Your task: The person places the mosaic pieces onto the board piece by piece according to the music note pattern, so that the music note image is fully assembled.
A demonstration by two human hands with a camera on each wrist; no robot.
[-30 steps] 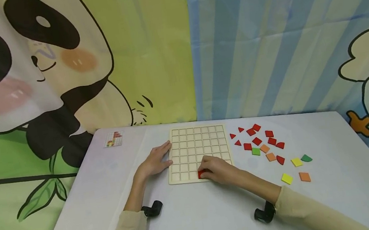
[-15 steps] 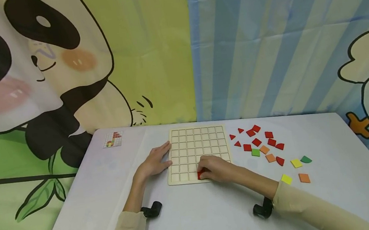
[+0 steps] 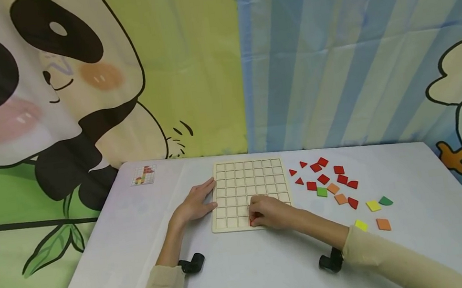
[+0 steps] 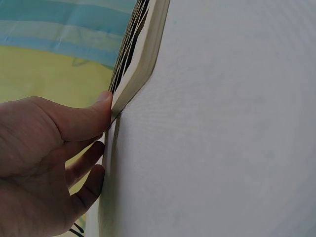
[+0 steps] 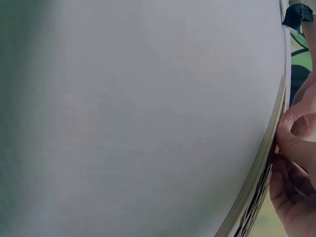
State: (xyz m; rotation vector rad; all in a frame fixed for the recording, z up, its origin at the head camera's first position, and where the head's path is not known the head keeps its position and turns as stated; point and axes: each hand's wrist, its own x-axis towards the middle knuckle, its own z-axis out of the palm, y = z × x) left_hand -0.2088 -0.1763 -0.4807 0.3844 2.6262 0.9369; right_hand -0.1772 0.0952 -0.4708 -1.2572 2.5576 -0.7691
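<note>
A pale wooden grid board (image 3: 230, 192) lies on the white table. At its left edge my left hand (image 3: 195, 203) rests with fingers extended; in the left wrist view the thumb (image 4: 84, 120) touches the board's rim. Over the front row of cells my right hand (image 3: 273, 212) pinches a small red tile (image 3: 251, 221), mostly covered by the fingers, so its shape is hidden. From the right wrist view, that hand's thumb and fingers (image 5: 286, 190) meet at the board's edge, with the left hand visible beyond.
Right of the board lie several loose red pieces (image 3: 324, 179), a green square (image 3: 321, 192), orange squares (image 3: 340, 199), yellow squares (image 3: 373, 205) and a dark green rounded piece (image 3: 385, 201). A small printed pattern card (image 3: 144, 175) lies at the table's back left.
Both hands keep almost the same places on the board. Less of the red tile shows beside the right fingers now. The head view has shifted slightly.
</note>
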